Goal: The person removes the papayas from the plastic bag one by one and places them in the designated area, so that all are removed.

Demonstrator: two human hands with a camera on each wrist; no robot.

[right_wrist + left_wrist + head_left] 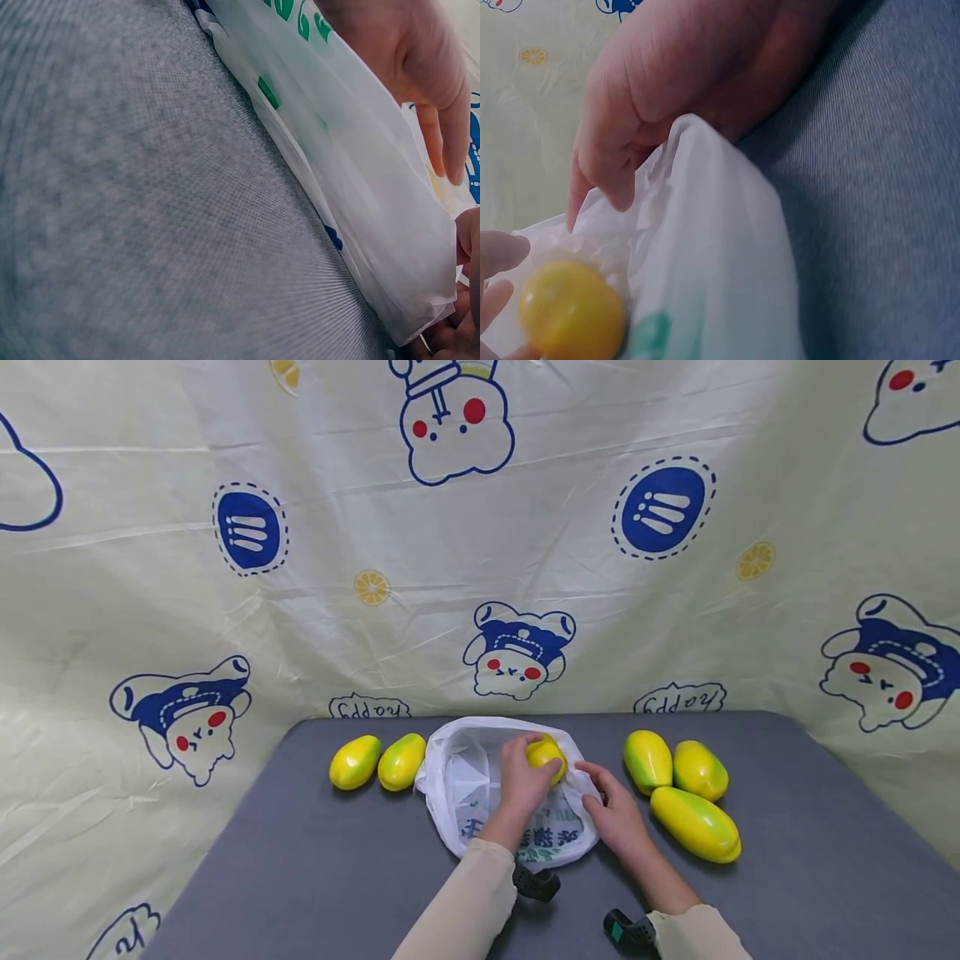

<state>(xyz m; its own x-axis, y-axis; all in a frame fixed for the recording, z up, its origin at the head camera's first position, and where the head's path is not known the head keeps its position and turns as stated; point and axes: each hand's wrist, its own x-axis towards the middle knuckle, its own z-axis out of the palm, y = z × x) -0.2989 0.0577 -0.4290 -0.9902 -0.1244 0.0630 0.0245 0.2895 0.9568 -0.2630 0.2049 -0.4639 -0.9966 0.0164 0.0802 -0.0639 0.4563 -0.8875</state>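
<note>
A white plastic bag (450, 802) with printed lettering lies on the table, its mouth spread wide. Inside that mouth my left hand (525, 781) holds a yellow papaya (546, 760) between thumb and fingers. The left wrist view shows this papaya (571, 311) with left-hand fingers (499, 255) around it. My right hand (618, 814) pinches the bag's right rim; in the left wrist view the right hand (682, 82) comes over the raised plastic edge. In the right wrist view its fingers (465, 300) grip the bag, partly cut off by the frame.
Two yellow-green papayas (401, 762) lie left of the bag. Three more, among them a long papaya (696, 825), are grouped right of it. They rest on a grey table (315, 877) in front of a pale printed curtain (330, 643).
</note>
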